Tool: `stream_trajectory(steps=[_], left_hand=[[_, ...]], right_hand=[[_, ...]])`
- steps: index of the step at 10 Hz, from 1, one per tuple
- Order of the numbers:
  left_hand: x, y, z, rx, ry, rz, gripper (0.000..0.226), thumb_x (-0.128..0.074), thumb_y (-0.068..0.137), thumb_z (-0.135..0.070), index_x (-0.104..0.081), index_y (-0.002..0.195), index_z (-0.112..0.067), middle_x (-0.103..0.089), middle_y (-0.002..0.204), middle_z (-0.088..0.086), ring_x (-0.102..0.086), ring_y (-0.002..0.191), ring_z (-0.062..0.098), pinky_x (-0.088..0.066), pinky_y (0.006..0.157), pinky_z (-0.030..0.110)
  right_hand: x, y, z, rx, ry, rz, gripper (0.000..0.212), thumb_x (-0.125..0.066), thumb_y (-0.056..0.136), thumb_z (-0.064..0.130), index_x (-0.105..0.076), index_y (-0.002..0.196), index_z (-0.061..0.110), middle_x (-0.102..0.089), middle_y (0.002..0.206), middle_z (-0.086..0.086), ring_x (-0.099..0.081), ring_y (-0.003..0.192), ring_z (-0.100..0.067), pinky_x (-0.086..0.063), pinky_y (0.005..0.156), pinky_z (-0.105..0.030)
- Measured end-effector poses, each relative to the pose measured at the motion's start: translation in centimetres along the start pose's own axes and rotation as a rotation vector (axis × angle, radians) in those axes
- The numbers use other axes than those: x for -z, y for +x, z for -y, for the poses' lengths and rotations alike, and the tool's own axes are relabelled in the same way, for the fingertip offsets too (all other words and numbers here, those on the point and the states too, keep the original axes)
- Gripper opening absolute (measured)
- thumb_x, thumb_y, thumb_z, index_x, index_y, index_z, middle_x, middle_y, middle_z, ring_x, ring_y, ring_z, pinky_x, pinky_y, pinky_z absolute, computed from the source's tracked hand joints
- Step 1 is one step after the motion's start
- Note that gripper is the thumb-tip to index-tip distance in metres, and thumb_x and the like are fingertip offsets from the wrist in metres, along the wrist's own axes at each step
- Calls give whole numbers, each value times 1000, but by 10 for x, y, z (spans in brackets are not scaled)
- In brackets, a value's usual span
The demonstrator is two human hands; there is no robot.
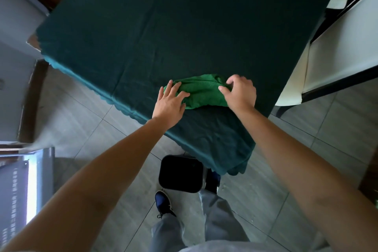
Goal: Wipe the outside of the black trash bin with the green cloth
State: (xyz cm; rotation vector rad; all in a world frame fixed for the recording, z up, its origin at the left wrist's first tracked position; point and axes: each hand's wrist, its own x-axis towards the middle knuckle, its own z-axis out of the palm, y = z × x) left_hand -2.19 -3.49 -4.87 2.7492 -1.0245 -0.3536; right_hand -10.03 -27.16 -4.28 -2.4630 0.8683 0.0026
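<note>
Head view: both hands on the cloth (201, 92), on the counter (163, 32).
Left hand (170, 102): fingers flat, pressing one end.
Right hand (240, 93): fingers curled, apparently pinching the other end.
Bin (181, 173): on the floor, below the counter edge.
Risk: cloth slipping off; foot knocking bin.

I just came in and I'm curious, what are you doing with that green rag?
A person has both hands on the green cloth lying on the dark green table. The left hand rests flat on it; the right hand grips its other end. The black trash bin waits on the floor, not yet wiped.
</note>
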Motion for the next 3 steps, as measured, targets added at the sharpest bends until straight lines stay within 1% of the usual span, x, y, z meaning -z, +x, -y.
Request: stream_trajectory(steps=[1, 2, 3], left_hand=[[3, -1, -8, -43, 58, -21, 49, -63, 98, -24, -55, 146, -17, -31, 169, 15, -16, 160, 42, -16, 127, 64], [4, -9, -7, -35, 215, 174, 66, -55, 103, -41, -29, 162, -30, -14, 176, 8, -3, 162, 39, -7, 126, 69], [23, 2, 3, -4, 177, 249, 61, -52, 105, -43, -29, 161, -39, -12, 176, 3, 0, 162, 36, -6, 123, 72]], right_hand=[[-7, -13, 4, 313, -126, -141, 55, -67, 90, 12, -56, 143, 22, -50, 149, -11, -49, 134, -35, -44, 103, -51], [-14, -29, 7, 449, -293, 87, 56, -54, 99, 15, -49, 153, 27, -35, 165, -8, -34, 150, -33, -34, 116, -52], [-8, -26, 11, 350, -368, 263, 58, -50, 104, 29, -36, 159, 35, -19, 171, -4, -18, 157, -33, -23, 123, -53]])
